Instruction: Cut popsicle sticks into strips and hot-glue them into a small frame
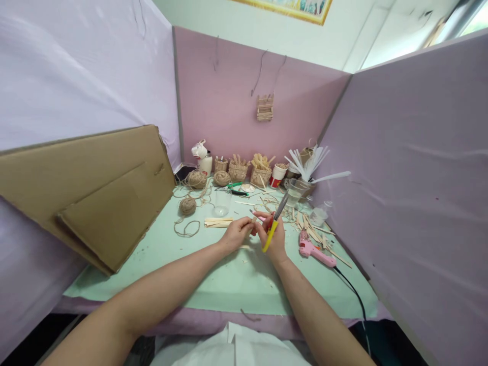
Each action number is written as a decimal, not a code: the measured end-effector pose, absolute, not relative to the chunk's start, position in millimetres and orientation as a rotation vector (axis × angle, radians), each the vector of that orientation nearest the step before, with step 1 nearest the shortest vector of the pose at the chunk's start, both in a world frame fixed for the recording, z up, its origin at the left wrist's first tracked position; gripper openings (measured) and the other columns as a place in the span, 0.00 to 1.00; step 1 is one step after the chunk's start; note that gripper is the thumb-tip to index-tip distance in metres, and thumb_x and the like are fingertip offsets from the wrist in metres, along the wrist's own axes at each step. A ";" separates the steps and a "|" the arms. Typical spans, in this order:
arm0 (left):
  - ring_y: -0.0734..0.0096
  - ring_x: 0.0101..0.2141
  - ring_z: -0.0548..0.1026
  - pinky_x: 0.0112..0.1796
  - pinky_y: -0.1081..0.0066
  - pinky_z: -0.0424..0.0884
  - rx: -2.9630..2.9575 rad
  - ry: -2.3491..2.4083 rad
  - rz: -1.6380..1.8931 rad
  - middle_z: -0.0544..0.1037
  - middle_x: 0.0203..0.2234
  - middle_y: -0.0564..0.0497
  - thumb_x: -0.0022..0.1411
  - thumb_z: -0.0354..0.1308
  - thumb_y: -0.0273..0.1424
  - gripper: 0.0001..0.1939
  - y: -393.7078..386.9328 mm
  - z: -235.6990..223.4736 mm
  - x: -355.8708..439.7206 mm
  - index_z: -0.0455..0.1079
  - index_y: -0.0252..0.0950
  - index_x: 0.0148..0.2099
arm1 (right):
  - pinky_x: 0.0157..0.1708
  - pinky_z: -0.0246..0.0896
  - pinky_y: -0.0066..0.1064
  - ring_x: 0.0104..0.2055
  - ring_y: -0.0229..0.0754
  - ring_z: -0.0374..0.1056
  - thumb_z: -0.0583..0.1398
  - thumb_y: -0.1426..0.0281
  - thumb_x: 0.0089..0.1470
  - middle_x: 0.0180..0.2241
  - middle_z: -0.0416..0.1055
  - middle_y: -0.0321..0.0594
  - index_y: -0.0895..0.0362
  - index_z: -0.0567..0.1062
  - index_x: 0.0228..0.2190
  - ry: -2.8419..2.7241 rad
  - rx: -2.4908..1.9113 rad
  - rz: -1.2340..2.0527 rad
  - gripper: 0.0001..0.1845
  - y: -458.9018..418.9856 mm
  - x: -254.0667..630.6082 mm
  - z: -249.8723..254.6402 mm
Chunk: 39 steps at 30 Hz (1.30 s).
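Both my hands meet above the middle of the green table, fingertips close together. My left hand (237,234) is closed in a pinch on a small pale wooden stick (254,219), mostly hidden by the fingers. Yellow-handled scissors (270,235) rest in my right hand (278,246), their dark blades pointing up and away. The fingers of that hand also touch the stick's area, and a slim pink tool (259,218) shows beside them, its kind unclear. A row of flat wooden sticks (218,222) lies just left of my left hand.
A pink glue gun (315,252) with a black cord lies at right, beside scattered wood pieces (310,229). Twine balls (187,206), a clear cup (221,203), green-handled pliers (234,185) and stick-filled baskets (260,176) stand farther back. Cardboard (110,203) leans at left.
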<state>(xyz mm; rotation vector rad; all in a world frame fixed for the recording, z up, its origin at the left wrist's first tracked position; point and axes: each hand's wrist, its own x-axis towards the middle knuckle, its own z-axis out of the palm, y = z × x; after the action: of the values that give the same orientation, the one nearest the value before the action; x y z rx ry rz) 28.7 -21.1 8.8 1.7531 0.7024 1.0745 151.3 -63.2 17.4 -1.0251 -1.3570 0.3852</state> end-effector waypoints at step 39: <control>0.71 0.30 0.71 0.33 0.73 0.67 1.758 0.797 1.275 0.75 0.26 0.50 0.56 0.56 0.35 0.10 -31.4 24.9 24.1 0.72 0.34 0.31 | 0.26 0.57 0.29 0.25 0.36 0.61 0.62 0.63 0.49 0.29 0.69 0.36 0.53 0.56 0.27 -1.274 -0.995 0.489 0.17 -56.5 155.1 18.6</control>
<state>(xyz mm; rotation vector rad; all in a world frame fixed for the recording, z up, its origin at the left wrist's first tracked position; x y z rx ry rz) 24.1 -31.4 24.9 1.7581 0.7967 1.2752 155.1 -56.5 18.6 -0.9946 -1.2736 0.4891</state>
